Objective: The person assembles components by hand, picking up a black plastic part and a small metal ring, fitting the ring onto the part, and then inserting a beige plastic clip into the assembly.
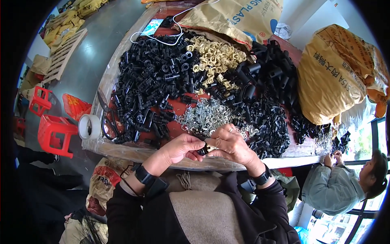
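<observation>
Just over the table's near edge, my left hand (181, 149) pinches a small black plastic fitting (202, 151) between thumb and fingers. My right hand (232, 147) meets it from the other side, its fingers closed on a small brass-coloured piece (210, 149) against the fitting. My fingers partly hide both parts. Right beyond my hands lies a heap of small silver metal clips (206, 114). Farther back is a pile of brass-coloured clips (219, 55). Black plastic fittings (148, 81) are heaped at the left, and smaller black parts (270, 132) at the right.
Black-handled scissors (109, 116) and a tape roll (89, 127) lie at the table's left edge. Black tubes (280, 69) and a yellow sack (331, 75) stand at the right. Another person (335, 185) works there. Red stools (57, 134) are left of the table.
</observation>
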Available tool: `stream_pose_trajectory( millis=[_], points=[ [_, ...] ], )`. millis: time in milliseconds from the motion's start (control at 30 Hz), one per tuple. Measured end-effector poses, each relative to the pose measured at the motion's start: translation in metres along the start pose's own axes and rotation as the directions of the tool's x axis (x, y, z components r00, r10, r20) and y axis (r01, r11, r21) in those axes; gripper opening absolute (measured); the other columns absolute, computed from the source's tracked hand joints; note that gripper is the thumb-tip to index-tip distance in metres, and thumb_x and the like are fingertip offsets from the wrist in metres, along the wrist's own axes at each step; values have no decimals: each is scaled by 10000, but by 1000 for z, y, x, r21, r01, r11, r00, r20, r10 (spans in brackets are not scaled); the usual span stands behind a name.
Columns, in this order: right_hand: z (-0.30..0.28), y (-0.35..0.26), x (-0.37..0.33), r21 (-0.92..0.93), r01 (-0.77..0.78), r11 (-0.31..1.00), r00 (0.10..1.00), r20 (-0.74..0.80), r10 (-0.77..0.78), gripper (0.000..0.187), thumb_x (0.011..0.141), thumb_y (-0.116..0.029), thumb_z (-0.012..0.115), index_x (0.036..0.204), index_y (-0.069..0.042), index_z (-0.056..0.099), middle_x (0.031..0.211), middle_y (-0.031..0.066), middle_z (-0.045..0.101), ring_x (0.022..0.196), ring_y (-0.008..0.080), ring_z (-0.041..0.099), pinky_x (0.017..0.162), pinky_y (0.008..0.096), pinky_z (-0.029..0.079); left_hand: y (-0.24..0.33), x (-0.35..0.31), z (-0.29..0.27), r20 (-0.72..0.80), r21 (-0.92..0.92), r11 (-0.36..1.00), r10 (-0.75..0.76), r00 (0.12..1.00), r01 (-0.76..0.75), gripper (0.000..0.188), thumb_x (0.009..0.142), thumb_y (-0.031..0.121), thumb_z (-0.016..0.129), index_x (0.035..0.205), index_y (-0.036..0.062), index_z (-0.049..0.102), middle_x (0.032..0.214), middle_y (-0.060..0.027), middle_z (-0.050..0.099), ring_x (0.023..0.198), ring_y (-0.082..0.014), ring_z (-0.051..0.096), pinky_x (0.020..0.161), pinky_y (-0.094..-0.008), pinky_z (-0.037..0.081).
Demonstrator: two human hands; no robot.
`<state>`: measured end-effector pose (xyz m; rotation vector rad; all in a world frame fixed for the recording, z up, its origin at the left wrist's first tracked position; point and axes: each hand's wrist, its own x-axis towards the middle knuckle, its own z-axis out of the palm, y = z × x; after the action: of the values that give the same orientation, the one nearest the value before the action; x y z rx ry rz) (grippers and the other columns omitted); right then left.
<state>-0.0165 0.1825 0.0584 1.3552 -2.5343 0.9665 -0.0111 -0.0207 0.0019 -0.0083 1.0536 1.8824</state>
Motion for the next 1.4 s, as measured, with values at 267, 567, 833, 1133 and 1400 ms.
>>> stream_pose_trajectory(
  millis=[267,567,833,1133,1400],
  points=[
    [11,-4,-15,335,-88,938,991,-62,115,346,633,-240,672,915,-49,613,835,52,545,783,188,483,712,308,369,-4,-5,6,83,-67,997,-34,996,40,303,781,272,567,912,0,546,766,-113,599,618,-168,601,510,-210,489],
    [21,-1,-30,502,-128,855,967,-127,219,351,649,-236,670,929,-33,611,834,42,547,808,170,471,722,300,378,-7,-2,10,102,-121,989,-76,992,88,329,768,268,580,938,-10,536,762,-143,598,594,-188,601,500,-220,495],
    [26,1,-33,579,-217,786,954,-45,296,323,669,-230,663,935,-53,609,844,51,544,808,197,480,719,306,398,-12,4,8,106,-201,975,-78,991,98,311,771,282,573,890,-4,549,743,-141,598,595,-195,600,494,-216,492],
    [21,6,-34,516,-228,826,966,15,258,305,680,-219,660,945,-76,612,896,68,544,859,206,487,762,313,390,-16,9,9,98,-139,980,-129,987,142,322,760,307,581,861,1,560,734,-131,599,598,-191,599,501,-218,489],
    [19,6,-37,640,-251,726,961,74,268,310,678,-171,663,956,-51,596,932,85,544,902,245,494,787,329,385,-11,16,16,46,-33,984,-174,984,176,247,762,212,591,881,-3,563,762,-94,603,627,-160,600,558,-218,497]
  ],
)
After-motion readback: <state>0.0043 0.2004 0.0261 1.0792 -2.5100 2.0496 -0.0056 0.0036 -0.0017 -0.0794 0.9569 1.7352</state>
